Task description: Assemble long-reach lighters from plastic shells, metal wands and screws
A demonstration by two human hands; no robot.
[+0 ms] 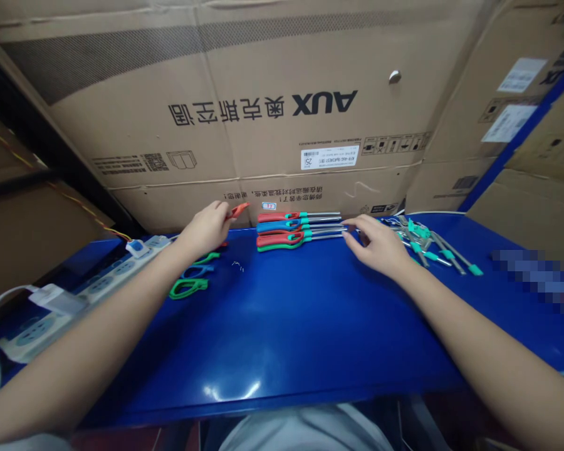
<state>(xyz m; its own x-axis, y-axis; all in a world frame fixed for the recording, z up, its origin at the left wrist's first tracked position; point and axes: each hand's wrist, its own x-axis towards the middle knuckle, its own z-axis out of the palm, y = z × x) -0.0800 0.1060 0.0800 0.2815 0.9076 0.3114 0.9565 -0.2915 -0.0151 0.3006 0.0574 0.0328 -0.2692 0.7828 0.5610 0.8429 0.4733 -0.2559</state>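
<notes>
My left hand, raised over the left part of the blue table, is closed on a red lighter handle piece. Green handle shells and a blue handle shell lie under and in front of that wrist. In the middle, several long-nosed lighters with red, blue and green handles lie stacked side by side, metal tubes pointing right. My right hand is at the tube ends, thumb and fingers apart; whether it touches a tube I cannot tell. Right of it is a pile of metal tubes with teal ends.
A white power strip with plugs and cables runs along the left side. Behind the table stands a large cardboard box. A small label and thin wire bits are near the lighters.
</notes>
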